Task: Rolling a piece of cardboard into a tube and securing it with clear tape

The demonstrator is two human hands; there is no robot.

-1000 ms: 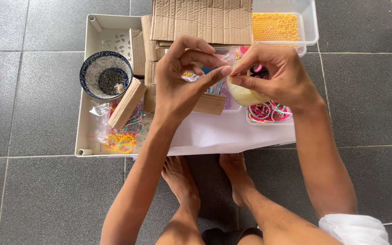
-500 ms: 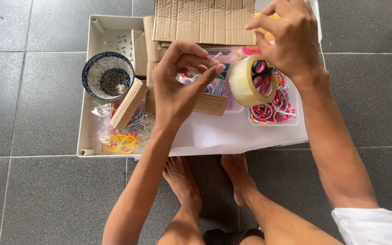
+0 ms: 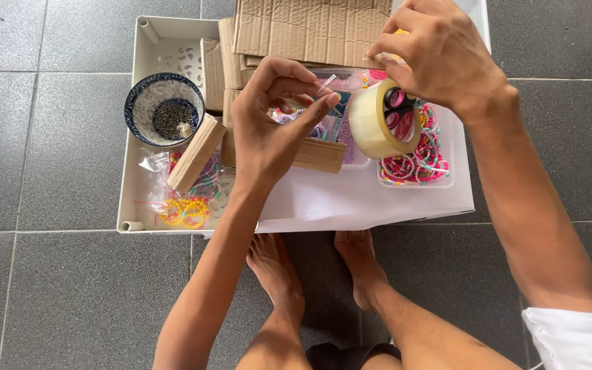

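My left hand (image 3: 268,130) is raised over the white tray (image 3: 131,178), with thumb and fingers pinching a short clear strip of tape (image 3: 328,83). My right hand (image 3: 440,62) is higher and to the right and holds a roll of clear packing tape (image 3: 371,127) that hangs below its fingers. Pink-handled scissors (image 3: 400,103) show through the roll's core. A cardboard block (image 3: 320,154) lies just under my left hand.
In the tray are a blue-patterned bowl (image 3: 164,109) of small dark bits, a wooden block (image 3: 196,154), bagged yellow bead rings (image 3: 183,211), corrugated cardboard (image 3: 310,31), a clear box of pink bead bracelets (image 3: 419,161) and a white sheet (image 3: 351,202). My bare feet (image 3: 275,267) rest on grey floor tiles.
My right hand has lifted up and to the right with the tape roll, away from my left hand. My left hand stayed in place, still pinching.
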